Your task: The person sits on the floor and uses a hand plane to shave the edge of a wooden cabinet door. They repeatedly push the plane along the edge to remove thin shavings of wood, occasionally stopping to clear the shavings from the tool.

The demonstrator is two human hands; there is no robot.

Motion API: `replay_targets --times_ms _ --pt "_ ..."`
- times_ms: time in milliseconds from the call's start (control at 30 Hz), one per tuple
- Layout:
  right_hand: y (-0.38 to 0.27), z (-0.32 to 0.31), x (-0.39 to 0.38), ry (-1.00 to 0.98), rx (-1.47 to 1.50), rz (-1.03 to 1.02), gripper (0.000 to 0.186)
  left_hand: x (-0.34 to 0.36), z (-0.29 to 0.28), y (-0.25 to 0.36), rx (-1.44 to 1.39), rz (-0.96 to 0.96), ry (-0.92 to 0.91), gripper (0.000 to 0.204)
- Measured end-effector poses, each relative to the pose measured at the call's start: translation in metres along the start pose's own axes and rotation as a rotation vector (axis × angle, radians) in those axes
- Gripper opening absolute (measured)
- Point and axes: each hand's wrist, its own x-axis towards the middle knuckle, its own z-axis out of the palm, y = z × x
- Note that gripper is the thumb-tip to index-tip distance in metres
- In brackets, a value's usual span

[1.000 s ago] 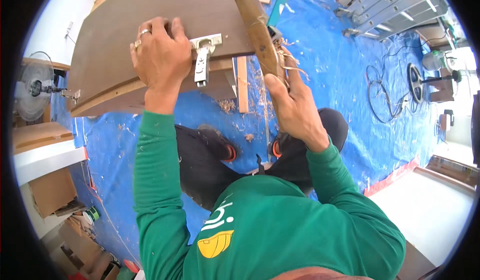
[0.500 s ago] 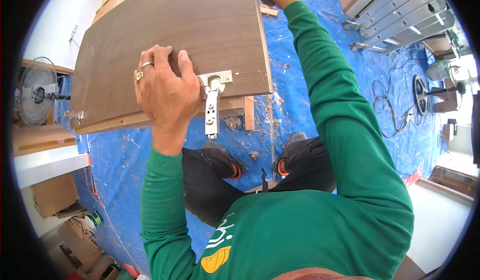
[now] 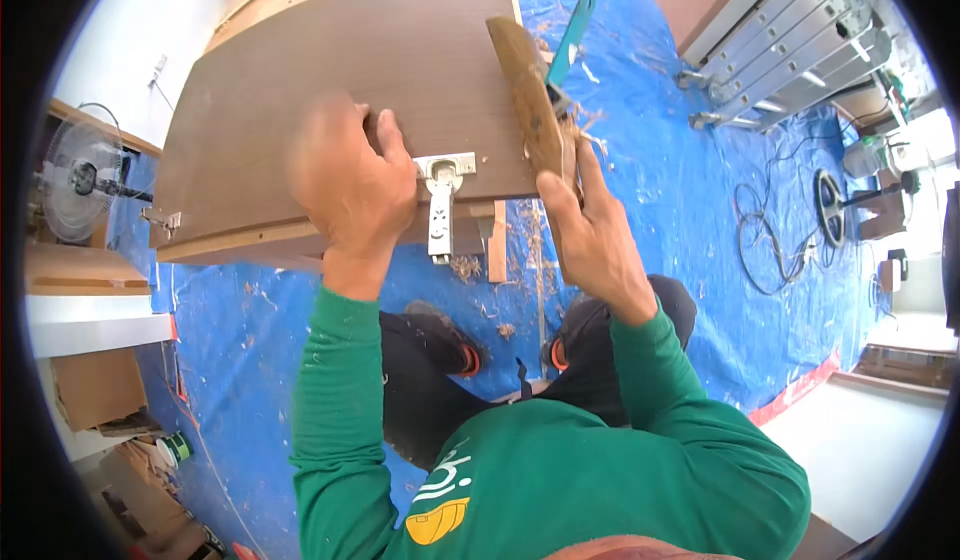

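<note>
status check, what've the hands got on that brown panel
Left hand pressed flat on brown panel, beside metal hinge. Right hand gripping wooden tool at panel's right edge. Wood shavings on blue tarp below.

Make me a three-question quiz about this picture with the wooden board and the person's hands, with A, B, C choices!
1. Where does the left hand rest?
A. on the brown board
B. on the ladder
C. on the fan

2. What colour is the sheet on the floor?
A. red
B. blue
C. yellow

3. How is the right hand?
A. empty and flat
B. in a pocket
C. closed around a wooden tool

Answers:
1 A, the hand lies on the board beside the metal hinge.
2 B, blue sheet spreads under everything.
3 C, its fingers wrap the tool's lower end.
</note>
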Motion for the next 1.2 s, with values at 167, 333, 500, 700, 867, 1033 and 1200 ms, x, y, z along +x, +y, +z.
replay_targets --times_ms 167,333,500,700,867,1033,1200 --pt "0.009 0.003 0.061 0.004 -0.084 -0.049 0.094 0.000 0.000 -0.005 0.030 0.006 0.009 0.034" --pt "0.062 0.013 0.271 0.076 -0.197 -0.202 0.087 0.002 0.001 0.002 0.021 0.035 -0.014 0.034" --pt "-0.024 0.002 0.305 -0.068 -0.039 0.080 0.079 0.001 -0.004 0.001 0.023 0.039 0.007 0.031" --pt "0.046 0.025 0.145 0.060 -0.133 -0.150 0.093 0.000 0.000 -0.004 0.038 -0.012 0.014 0.026" --pt "0.000 -0.008 -0.033 -0.066 0.052 0.129 0.093 0.006 0.001 -0.001 0.067 0.044 0.043 0.034" --pt "0.026 0.002 0.001 -0.005 -0.004 -0.038 0.095 0.005 0.001 -0.004 0.054 0.057 0.027 0.034" --pt "0.057 0.015 0.184 0.076 -0.191 -0.241 0.096 0.002 0.001 0.000 0.022 0.019 -0.005 0.034"
